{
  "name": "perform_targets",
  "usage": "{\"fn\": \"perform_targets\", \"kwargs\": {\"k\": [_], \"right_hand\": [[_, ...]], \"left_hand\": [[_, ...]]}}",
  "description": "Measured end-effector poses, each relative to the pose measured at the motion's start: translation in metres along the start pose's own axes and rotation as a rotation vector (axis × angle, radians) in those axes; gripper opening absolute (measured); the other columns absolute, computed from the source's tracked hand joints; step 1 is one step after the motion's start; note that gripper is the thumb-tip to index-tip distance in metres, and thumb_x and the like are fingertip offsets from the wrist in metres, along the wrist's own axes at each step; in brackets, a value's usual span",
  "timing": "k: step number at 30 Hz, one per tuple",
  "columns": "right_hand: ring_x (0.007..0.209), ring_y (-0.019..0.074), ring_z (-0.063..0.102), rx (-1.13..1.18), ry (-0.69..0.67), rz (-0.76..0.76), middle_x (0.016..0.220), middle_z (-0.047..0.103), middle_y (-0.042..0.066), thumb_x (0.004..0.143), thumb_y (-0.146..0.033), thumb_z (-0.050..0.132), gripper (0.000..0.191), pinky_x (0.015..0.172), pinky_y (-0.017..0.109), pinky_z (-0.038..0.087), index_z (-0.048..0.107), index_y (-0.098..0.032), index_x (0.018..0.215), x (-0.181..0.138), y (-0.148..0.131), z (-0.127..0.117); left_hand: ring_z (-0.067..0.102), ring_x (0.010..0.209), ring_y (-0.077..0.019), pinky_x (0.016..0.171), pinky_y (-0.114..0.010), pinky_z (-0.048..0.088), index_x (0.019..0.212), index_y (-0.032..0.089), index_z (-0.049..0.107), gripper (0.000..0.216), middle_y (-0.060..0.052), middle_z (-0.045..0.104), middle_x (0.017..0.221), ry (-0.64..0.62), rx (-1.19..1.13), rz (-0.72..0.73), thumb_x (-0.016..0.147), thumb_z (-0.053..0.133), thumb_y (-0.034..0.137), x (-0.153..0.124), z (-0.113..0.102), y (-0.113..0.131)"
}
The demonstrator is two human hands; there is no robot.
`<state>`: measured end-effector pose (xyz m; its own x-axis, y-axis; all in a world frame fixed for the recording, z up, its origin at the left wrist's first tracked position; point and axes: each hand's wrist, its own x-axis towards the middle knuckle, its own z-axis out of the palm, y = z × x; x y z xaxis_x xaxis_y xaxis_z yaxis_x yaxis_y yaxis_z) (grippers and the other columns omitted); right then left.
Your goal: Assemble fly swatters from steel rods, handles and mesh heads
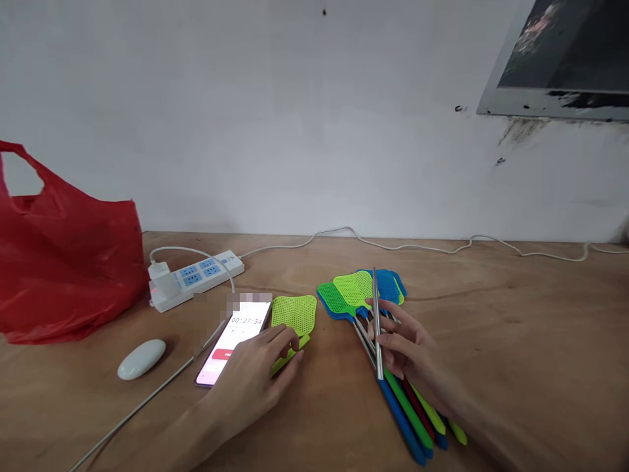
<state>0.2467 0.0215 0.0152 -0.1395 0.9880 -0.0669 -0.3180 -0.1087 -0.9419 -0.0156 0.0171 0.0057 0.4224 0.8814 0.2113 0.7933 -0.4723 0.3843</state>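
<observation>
Head – phone (236, 335) "00:27:34", RH (405, 342) w/ rod (378, 360)

Phone (236, 333) partly behind left hand (258, 367)

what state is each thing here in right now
Phone: screen lit, showing 00:27:34
Power strip: charger plugged in
Red bag: standing, handle loop raised
White oval object: lying apart from the phone
Yellow-green swatter head: flat, left hand touching it
Metal rod: held in right hand
Swatters: overlapping in a pile
</observation>
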Motion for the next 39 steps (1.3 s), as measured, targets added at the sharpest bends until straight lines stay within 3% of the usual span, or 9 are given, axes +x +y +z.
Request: {"fn": "perform_targets", "kwargs": {"k": [4,8,11,16,21,25,30,35,39], "right_hand": [[0.046,0.008,0.048,0.031,-0.029,-0.003,0.076,0.069,0.001,0.081,-0.049,0.074,0.034,0.037,0.017,0.035,0.066,-0.021,0.098,0.003,0.007,-0.002],[0.056,0.0121,0.056,-0.004,-0.034,-0.063,0.081,0.071,0.007,0.087,-0.06,0.066,0.043,0.042,0.02,0.044,0.07,-0.017,0.081,0.008,0.016,-0.006],[0.062,0.0142,0.059,-0.06,0.033,-0.137,0.082,0.068,0.006,0.086,-0.063,0.066,0.047,0.044,0.022,0.049,0.073,-0.017,0.081,0.008,0.021,-0.008],[0.051,0.0112,0.055,-0.109,0.166,-0.275,0.065,0.061,-0.001,0.085,-0.055,0.072,0.035,0.046,0.023,0.049,0.071,-0.02,0.087,0.002,0.017,-0.007],[0.055,0.0151,0.063,-0.099,0.25,-0.33,0.071,0.068,0.001,0.073,-0.048,0.085,0.034,0.045,0.024,0.052,0.067,-0.022,0.083,0.002,0.009,-0.008],[0.061,0.0161,0.067,-0.11,0.14,-0.271,0.079,0.072,0.006,0.082,-0.057,0.074,0.039,0.052,0.025,0.057,0.071,-0.019,0.076,0.003,0.01,-0.006],[0.069,0.0172,0.069,-0.261,-0.062,-0.191,0.085,0.072,0.008,0.087,-0.058,0.068,0.041,0.055,0.025,0.059,0.075,-0.017,0.082,0.001,0.015,-0.002],[0.055,0.0116,0.06,-0.351,-0.053,-0.192,0.072,0.066,0.001,0.085,-0.053,0.073,0.034,0.046,0.022,0.053,0.072,-0.019,0.089,0.001,0.021,-0.005],[0.06,0.0138,0.065,-0.355,-0.091,-0.127,0.068,0.07,0.002,0.081,-0.048,0.078,0.031,0.049,0.021,0.054,0.071,-0.018,0.088,0.0,0.021,-0.007]], "left_hand": [[0.058,0.067,-0.0189,0.058,-0.028,0.034,0.087,0.022,0.058,0.02,-0.003,0.064,0.081,-0.013,0.004,-0.004,0.097,0.042,0.03,0.0,-0.001,0.001],[0.056,0.062,-0.0181,0.057,-0.028,0.031,0.086,0.023,0.057,0.021,0.0,0.063,0.073,-0.085,0.018,0.005,0.098,0.042,0.03,-0.001,0.0,0.001],[0.055,0.059,-0.0174,0.056,-0.028,0.029,0.086,0.023,0.056,0.019,0.002,0.062,0.07,-0.113,0.018,0.037,0.099,0.043,0.029,-0.002,0.001,0.001],[0.056,0.061,-0.0175,0.057,-0.028,0.029,0.087,0.023,0.055,0.018,0.002,0.062,0.071,-0.119,0.006,0.056,0.1,0.043,0.03,-0.003,0.0,0.001],[0.056,0.06,-0.0177,0.056,-0.028,0.029,0.089,0.024,0.055,0.017,0.002,0.061,0.071,-0.118,0.001,0.073,0.1,0.044,0.032,-0.002,0.0,0.002],[0.054,0.059,-0.0179,0.056,-0.028,0.029,0.09,0.024,0.053,0.016,0.002,0.06,0.07,-0.131,0.018,0.099,0.098,0.047,0.036,-0.004,0.001,0.002],[0.052,0.058,-0.017,0.055,-0.027,0.028,0.09,0.024,0.051,0.015,0.003,0.059,0.073,-0.167,0.034,0.127,0.096,0.051,0.037,-0.004,0.0,0.003],[0.054,0.059,-0.0171,0.055,-0.027,0.028,0.096,0.023,0.053,0.013,0.002,0.062,0.076,-0.178,0.038,0.139,0.096,0.052,0.037,-0.003,0.0,0.004],[0.055,0.06,-0.0177,0.055,-0.027,0.028,0.096,0.023,0.053,0.013,0.002,0.062,0.078,-0.196,0.041,0.129,0.097,0.053,0.036,-0.003,0.0,0.004]]}}
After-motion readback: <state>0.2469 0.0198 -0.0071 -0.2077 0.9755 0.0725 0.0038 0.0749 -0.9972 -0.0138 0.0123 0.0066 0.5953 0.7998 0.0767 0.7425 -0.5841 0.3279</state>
